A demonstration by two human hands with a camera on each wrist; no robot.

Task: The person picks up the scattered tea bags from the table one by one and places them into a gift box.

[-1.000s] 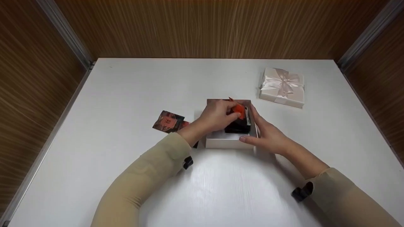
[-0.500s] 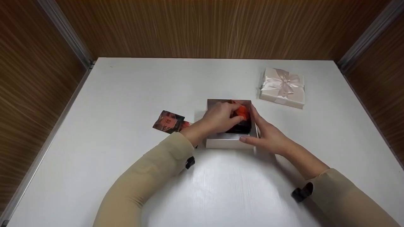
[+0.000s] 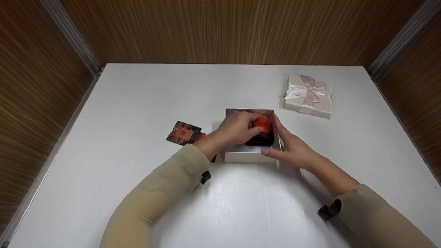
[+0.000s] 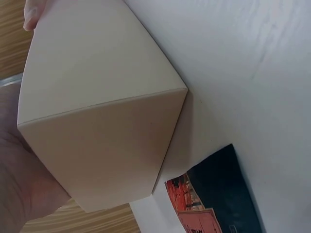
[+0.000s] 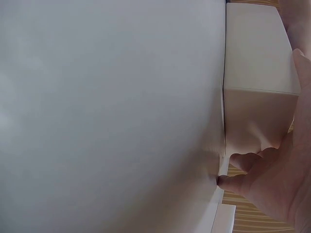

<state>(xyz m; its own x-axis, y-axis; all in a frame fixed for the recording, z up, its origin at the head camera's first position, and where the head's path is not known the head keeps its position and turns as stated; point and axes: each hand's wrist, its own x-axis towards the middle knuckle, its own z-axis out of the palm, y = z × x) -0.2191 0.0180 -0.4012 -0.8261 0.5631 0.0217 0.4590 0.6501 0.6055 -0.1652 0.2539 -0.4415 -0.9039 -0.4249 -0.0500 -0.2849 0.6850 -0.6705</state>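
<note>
A white lidless box (image 3: 250, 157) stands on the table, with dark packets (image 3: 262, 141) inside. My left hand (image 3: 237, 128) reaches over the left wall, thumb and forefinger pinching a red-and-black packet (image 3: 263, 124); its lower part is hidden among the others. Around the front right corner, my right hand (image 3: 291, 150) holds the box, the thumb on the front rim and the fingers along the right wall. The right wrist view shows those fingers (image 5: 233, 183) down near the table. Left of the box lie flat dark packets with red labels (image 3: 183, 133), partly under the left forearm.
A pale gift box lid (image 3: 308, 94) with a satin bow lies at the back right of the white table (image 3: 155, 93). Wood-grain panels (image 3: 213, 31) rise behind the table and at both sides.
The left hand has lowered the red-and-black packet deeper into the box, shifting slightly right and then back left. The right hand keeps its place on the box.
</note>
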